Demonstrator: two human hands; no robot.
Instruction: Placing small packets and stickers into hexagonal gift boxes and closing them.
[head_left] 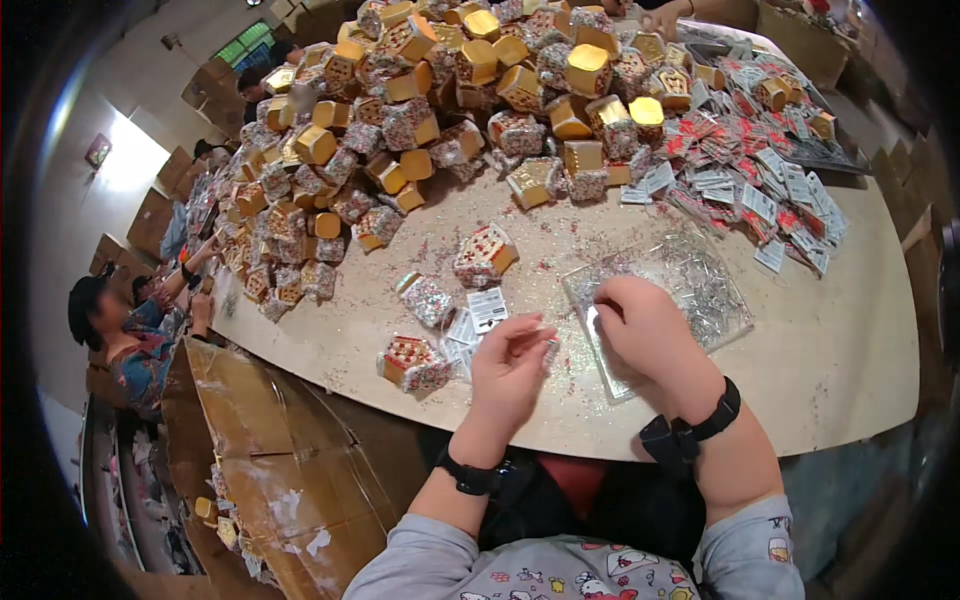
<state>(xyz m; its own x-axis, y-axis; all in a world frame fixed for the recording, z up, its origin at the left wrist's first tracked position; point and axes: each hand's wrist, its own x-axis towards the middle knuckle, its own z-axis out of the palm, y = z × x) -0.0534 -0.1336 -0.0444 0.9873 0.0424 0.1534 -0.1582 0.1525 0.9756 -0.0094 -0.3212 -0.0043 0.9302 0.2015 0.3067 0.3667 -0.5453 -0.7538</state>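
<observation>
My left hand is above the near part of the table, its fingers curled in toward the thumb. Whatever may be between its fingertips is too small to make out. Just beside it lie white printed tags and three small glitter-covered house ornaments, one gold-and-red ornament farther back, a silvery one and a red-dotted one. My right hand reaches over a clear shallow tray of thin silver wire pieces. Its fingers are bent downward and closed, with the tips partly hidden.
A big heap of house ornaments covers the table's far side. Red and white tags are piled at the far right, beside a dark tray. A cardboard box stands at the left edge. Other people work at the left.
</observation>
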